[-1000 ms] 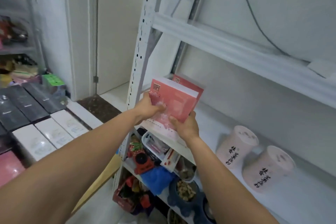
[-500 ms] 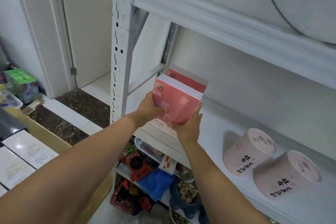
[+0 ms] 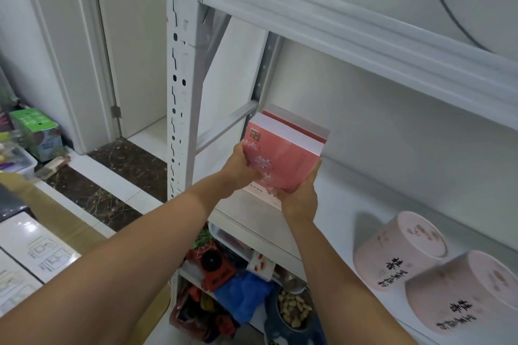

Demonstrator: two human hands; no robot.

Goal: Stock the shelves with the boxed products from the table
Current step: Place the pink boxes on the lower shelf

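I grip the pink box (image 3: 283, 159) with both hands: my left hand (image 3: 241, 168) is curled round its left edge; my right hand (image 3: 300, 196) cups the near right corner from below, fingers up the side. The box is tilted over the left end of the shelf (image 3: 350, 204), just in front of a second box (image 3: 297, 123) standing at the far side.

What could go wrong, as I judge it:
- the box in my hands may knock the second box backwards or askew if I push it in at this tilt;
- its left edge is near the upright post (image 3: 179, 92), so a swing to the left could catch it there;
- my hold is on edges and one corner only, so the box could slip and drop onto the cluttered lower shelf (image 3: 252, 246) if I loosen one hand too soon;
- I cannot tell whether the pale strip under the box is its own base or another box lying flat; an uneven seat would leave it leaning.

The count:
- one pink box in my hands; one behind it;
- two round tubs (image 3: 400, 252) lying to the right on the same shelf;
- two white boxes (image 3: 36, 246) in view on the table (image 3: 64, 213) at near left, the second cut by the edge.
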